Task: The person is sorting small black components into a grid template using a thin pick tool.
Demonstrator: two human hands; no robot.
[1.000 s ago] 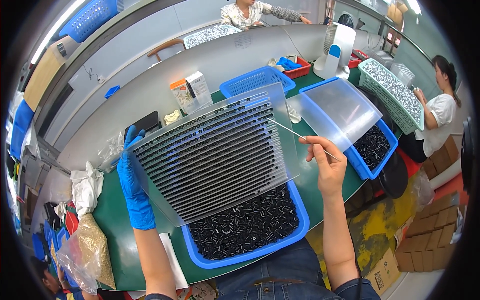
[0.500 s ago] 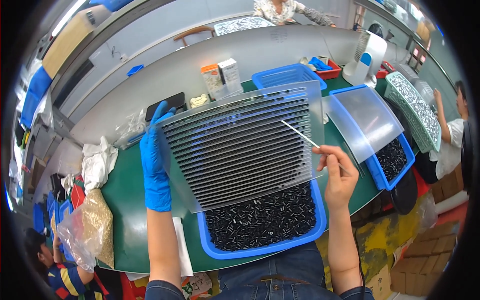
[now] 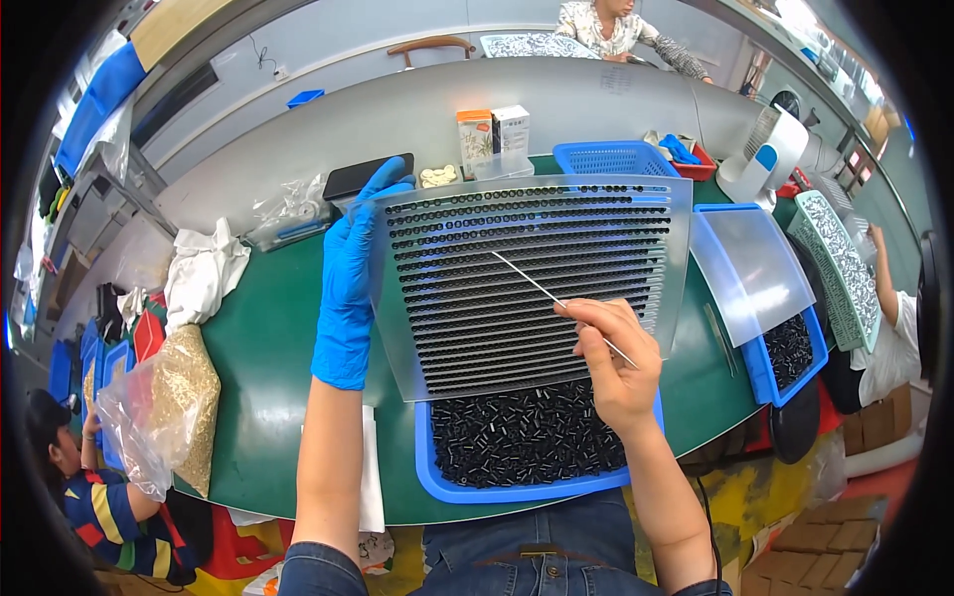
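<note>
Slotted panel (image 3: 682, 253): translucent, positioned in front of the person, above the green table (image 3: 273, 397), and overlapping the far part of a blue tray (image 3: 527, 491). Its long axis runs left to right, the lower edge rising a little toward the right. The panel is tilted, its slotted face turned toward the wearer. Parallel slots follow the long axis; most hold rows of small black pieces, while the right ends of many slots show pale.

Thin rod (image 3: 527, 276): straight and pale, set slantwise across the rows. Its tip points away from the person, up and to the left, over the upper middle of the panel; the rear end points down and to the right. Whether the tip touches a piece cannot be told.

Hands: apart. The left hand (image 3: 348, 288), in a blue glove, is clamped on the panel's left edge, fingers pointing up toward the far corner. The right hand (image 3: 621, 363), bare, pinches the rod between thumb and fingers in front of the panel.

Markings: an orange-topped carton (image 3: 475, 141) and a white box (image 3: 512, 127) beside it carry printing, too small to read reliably. Faint dark marks show on the grey partition (image 3: 397, 111); their content is illegible.
</note>
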